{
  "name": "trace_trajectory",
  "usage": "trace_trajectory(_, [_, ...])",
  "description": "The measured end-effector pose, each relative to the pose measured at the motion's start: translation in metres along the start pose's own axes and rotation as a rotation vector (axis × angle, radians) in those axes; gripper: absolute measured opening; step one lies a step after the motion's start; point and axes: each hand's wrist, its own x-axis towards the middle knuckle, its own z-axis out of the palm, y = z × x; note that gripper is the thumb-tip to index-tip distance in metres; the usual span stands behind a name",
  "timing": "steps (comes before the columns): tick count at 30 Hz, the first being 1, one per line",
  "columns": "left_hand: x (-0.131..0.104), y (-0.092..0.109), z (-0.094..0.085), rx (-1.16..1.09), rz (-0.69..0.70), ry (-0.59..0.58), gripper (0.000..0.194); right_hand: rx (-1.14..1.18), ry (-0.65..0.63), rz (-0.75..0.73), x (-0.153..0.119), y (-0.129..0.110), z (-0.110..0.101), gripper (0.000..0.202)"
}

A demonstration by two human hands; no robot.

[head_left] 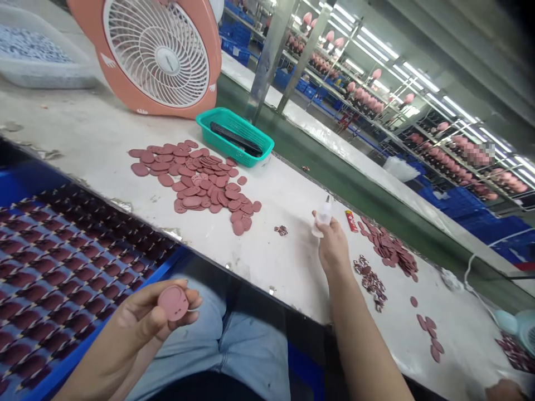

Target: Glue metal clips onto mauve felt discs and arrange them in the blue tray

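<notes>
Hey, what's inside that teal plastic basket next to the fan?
The teal plastic mesh basket holds long flat black pieces lying lengthwise along it. What they are is unclear, and the near wall hides anything underneath them on the basket floor.

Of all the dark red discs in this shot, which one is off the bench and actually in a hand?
The disc pinched in the left hand, over the lap. All other discs lie in piles on the bench.

matt, smooth dusky-pink disc (173,302); same matt finish on the heaped discs (199,184). translucent soft-plastic bottle (322,218). teal plastic mesh basket (234,135). glossy orange plastic fan (156,53) with white grille. tabletop (83,139) pale, scuffed, worn at the edge. faded denim jeans (234,340).
</notes>
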Motion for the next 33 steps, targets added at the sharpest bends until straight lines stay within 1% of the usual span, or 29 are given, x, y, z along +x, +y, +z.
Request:
trace_trajectory(3, [0.002,0.001,0.000,-0.004,-0.012,-0.010,0.027,-0.159,0.032,-0.050,0.017,0.023,-0.005,0.055])
trace_trajectory(5, [0.002,0.001,0.000,-0.011,-0.018,0.010,0.025,-0.261,0.036,-0.086,0.017,0.028,-0.011,0.057])
trace_trajectory(8, [0.002,0.001,0.000,-0.015,-0.045,0.034,0.020,-0.394,0.082,-0.204,0.002,0.017,-0.017,0.069])
trace_trajectory(9, [0.002,0.001,0.000,-0.022,-0.053,0.033,0.019,-0.431,0.107,-0.266,-0.005,0.010,-0.016,0.070])
trace_trajectory(10, [0.003,0.001,0.000,-0.030,-0.057,0.026,0.019,-0.468,0.118,-0.332,-0.014,0.003,-0.015,0.066])
trace_trajectory(11, [0.003,0.002,0.000,-0.034,-0.058,0.013,0.020,-0.507,0.094,-0.392,-0.021,-0.003,-0.011,0.059])
trace_trajectory(12, [0.002,0.003,0.001,-0.034,-0.056,-0.005,0.022,-0.550,0.029,-0.439,-0.027,-0.009,-0.006,0.048])
trace_trajectory(14, [0.002,0.004,0.001,-0.030,-0.062,-0.047,0.023,-0.638,-0.181,-0.485,-0.033,-0.016,0.008,0.031])
trace_trajectory(15, [0.001,0.005,0.002,-0.027,-0.071,-0.066,0.023,-0.679,-0.287,-0.488,-0.033,-0.018,0.015,0.027])
trace_trajectory(16, [0.000,0.005,0.002,-0.028,-0.080,-0.080,0.024,-0.714,-0.372,-0.485,-0.030,-0.018,0.021,0.025])
trace_trajectory(17, [-0.001,0.005,0.002,-0.036,-0.086,-0.089,0.024,-0.743,-0.431,-0.478,-0.026,-0.017,0.026,0.025])
trace_trajectory(19, [-0.004,0.004,0.001,-0.056,-0.098,-0.090,0.025,-0.782,-0.497,-0.459,-0.016,-0.016,0.031,0.023])
trace_trajectory(21, [-0.008,0.004,0.001,-0.082,-0.108,-0.079,0.027,-0.793,-0.521,-0.435,-0.009,-0.015,0.030,0.017])
trace_trajectory(23, [-0.012,0.004,0.001,-0.100,-0.133,-0.054,0.028,-0.772,-0.504,-0.397,-0.012,-0.017,0.027,0.013])
trace_trajectory(25, [-0.016,0.006,0.002,-0.115,-0.171,-0.026,0.030,-0.710,-0.481,-0.343,-0.026,-0.022,0.027,0.019])
trace_trajectory(27, [-0.019,0.008,0.002,-0.142,-0.227,-0.020,0.032,-0.615,-0.495,-0.286,-0.050,-0.029,0.031,0.030])
trace_trajectory(29, [-0.019,0.009,0.002,-0.184,-0.299,-0.038,0.036,-0.447,-0.571,-0.198,-0.080,-0.040,0.037,0.033])
trace_trajectory(31, [-0.018,0.008,-0.001,-0.209,-0.374,-0.069,0.038,-0.205,-0.694,-0.054,-0.108,-0.053,0.045,0.023])
trace_trajectory(33, [-0.016,0.005,-0.005,-0.216,-0.425,-0.119,0.038,-0.034,-0.807,0.071,-0.131,-0.066,0.051,0.014])
